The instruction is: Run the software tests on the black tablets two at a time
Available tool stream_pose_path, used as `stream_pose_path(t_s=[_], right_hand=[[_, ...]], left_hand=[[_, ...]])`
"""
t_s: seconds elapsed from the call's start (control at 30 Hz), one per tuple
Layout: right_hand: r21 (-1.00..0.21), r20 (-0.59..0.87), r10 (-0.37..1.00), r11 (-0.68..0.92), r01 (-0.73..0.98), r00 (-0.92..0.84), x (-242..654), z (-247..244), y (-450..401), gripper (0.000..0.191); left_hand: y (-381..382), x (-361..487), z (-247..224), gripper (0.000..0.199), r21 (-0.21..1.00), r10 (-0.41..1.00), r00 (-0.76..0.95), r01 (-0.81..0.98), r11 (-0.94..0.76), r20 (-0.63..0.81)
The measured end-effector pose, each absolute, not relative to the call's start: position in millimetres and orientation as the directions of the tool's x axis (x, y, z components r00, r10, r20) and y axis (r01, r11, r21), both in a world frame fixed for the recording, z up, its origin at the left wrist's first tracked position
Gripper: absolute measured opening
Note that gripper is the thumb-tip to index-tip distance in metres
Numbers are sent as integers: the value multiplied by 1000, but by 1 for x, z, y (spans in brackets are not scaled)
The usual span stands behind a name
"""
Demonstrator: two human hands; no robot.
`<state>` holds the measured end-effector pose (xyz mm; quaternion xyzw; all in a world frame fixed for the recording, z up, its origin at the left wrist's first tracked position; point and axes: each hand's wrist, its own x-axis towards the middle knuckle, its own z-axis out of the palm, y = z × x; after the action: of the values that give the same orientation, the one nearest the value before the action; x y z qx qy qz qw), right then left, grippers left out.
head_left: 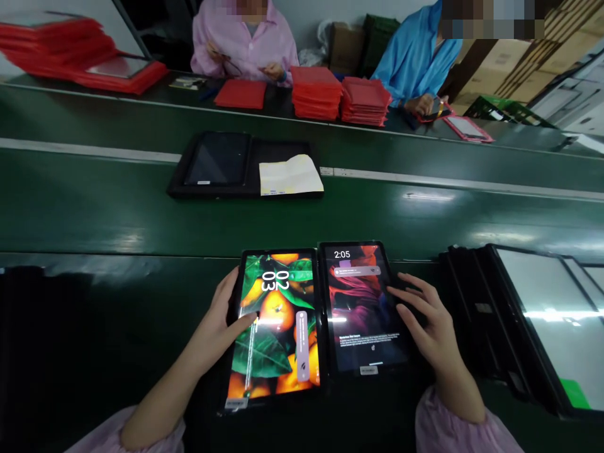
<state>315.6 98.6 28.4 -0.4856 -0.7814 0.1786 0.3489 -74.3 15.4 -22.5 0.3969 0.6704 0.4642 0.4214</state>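
Observation:
Two lit tablets lie side by side in front of me. The left tablet [278, 340] shows orange fruit and green leaves, its clock turned sideways. My left hand [221, 330] grips its left edge, thumb over the screen and the other fingers partly hidden behind the edge. The right tablet [361, 314] has a red and dark picture and reads 2:05. My right hand [431, 321] is at its right edge with fingers apart, a fingertip at or very near the rim. Each tablet has a small label at its lower edge.
A black tray [255, 192] with a dark tablet and white paper [290, 176] stands on the green belt [117, 207]. Black-framed panels [557, 302] are stacked at right. Across the belt two people handle items beside red stacks [316, 94]; another red pile [70, 47] is far left.

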Motion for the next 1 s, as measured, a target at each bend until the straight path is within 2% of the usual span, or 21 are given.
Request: stream_pose_path(t_s=[0.1,0.27,0.47,0.6,0.77,0.87,1.0], right_hand=[[-498,431,815,572,652,-387,315,31,98,26],[-419,448,741,669,614,-500,312,36,98,27],[-372,472,732,670,642,-491,302,34,95,25],[-319,493,694,705,634,-524,285,38,86,23],[-329,408,640,768,549,-651,277,47,78,26],[-309,371,711,701,643,-598,284,39,81,30],[-294,430,810,543,787,-398,298,26,85,37]], left_hand=[[15,-75,-25,94,956,923,-338,156,248,-184],[25,-75,-29,86,954,900,-400,157,255,-174],[45,-69,-20,65,971,791,-573,-34,238,-214],[41,-72,-10,58,955,809,-508,-149,255,-295],[32,-80,-7,64,922,806,-449,-222,316,-384],[29,-82,-8,64,921,812,-435,-200,334,-389],[29,-86,-9,67,923,825,-415,-158,350,-384]])
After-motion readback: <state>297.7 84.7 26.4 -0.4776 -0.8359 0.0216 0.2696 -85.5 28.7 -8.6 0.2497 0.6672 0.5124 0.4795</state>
